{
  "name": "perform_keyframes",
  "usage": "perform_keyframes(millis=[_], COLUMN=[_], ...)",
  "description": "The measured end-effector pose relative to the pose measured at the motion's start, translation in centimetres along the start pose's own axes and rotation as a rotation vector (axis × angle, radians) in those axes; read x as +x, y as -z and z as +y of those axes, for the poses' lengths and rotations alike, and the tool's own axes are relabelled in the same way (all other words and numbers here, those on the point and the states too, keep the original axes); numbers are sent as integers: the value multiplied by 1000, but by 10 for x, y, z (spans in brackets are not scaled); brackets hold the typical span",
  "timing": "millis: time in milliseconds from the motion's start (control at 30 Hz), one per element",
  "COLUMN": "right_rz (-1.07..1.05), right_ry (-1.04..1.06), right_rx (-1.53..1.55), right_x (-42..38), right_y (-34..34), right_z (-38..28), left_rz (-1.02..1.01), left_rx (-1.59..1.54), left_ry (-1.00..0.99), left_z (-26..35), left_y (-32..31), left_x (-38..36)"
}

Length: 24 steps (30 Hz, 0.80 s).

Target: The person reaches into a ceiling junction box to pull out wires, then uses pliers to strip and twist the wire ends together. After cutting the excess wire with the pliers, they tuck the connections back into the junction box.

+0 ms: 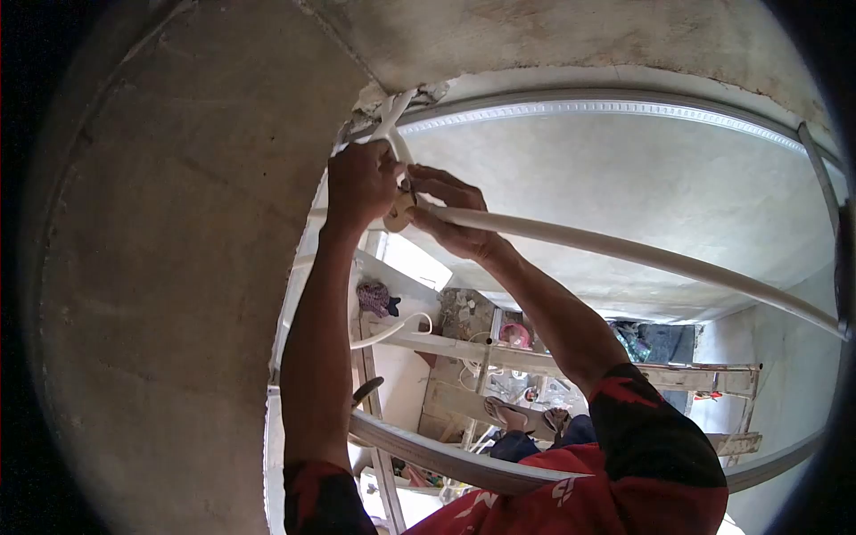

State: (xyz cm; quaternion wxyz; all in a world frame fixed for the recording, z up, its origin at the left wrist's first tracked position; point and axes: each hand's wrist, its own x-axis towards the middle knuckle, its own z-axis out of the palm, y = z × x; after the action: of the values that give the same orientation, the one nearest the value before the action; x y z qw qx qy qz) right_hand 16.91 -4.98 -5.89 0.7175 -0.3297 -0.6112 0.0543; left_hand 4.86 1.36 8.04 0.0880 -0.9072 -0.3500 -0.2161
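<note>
Both my hands are raised to white pipes near the corner where the wall meets the ceiling. My left hand [361,183] is closed, its fingers pinched at a white pipe [403,153] that comes down from a broken hole in the corner. Close beside it, my right hand [455,214] grips a tan ring-shaped piece, like a roll of tape [399,217], between thumb and fingers. From behind the right hand a long white pipe [624,254] runs off to the right. The fingers partly hide where the pipes meet.
A metal channel [580,107] curves along the wall's upper edge, and another metal rail [446,459] crosses in front of my chest. Below are wooden scaffold beams [535,357], a plank under my sandalled feet [508,415], a purple cloth [378,299] and a pink basin [514,335].
</note>
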Motion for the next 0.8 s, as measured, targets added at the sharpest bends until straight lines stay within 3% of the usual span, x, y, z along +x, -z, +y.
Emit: perform_keyframes(millis=[133, 300, 367, 400, 467, 633, 700, 767, 800], right_rz=[9, 6, 30, 19, 84, 62, 119, -53, -187], right_ry=[0, -78, -104, -101, -120, -273, -337, -584, -594], right_rx=[60, 108, 168, 173, 188, 272, -72, -383, -348], right_x=[-4, -3, -7, -8, -9, -23, -39, -56, -60], right_y=[0, -2, -4, -6, -11, -13, -12, -4, 1], right_z=[3, 2, 8, 10, 11, 0, -10, -42, -61], left_rz=[-260, -354, -279, -268, -33, 105, 110, 146, 206], left_rx=[-95, -290, -828, -829, -847, -600, -609, -648, -674], left_ry=[67, 305, 576, 583, 395, 320, 340, 362, 347], left_z=[-5, -13, -13, -15, -15, -3, -1, -5, -6], left_y=[0, 27, 38, 34, 16, -7, -7, -20, -27], left_x=[15, 2, -12, -22, -44, -83, -90, -93, -94])
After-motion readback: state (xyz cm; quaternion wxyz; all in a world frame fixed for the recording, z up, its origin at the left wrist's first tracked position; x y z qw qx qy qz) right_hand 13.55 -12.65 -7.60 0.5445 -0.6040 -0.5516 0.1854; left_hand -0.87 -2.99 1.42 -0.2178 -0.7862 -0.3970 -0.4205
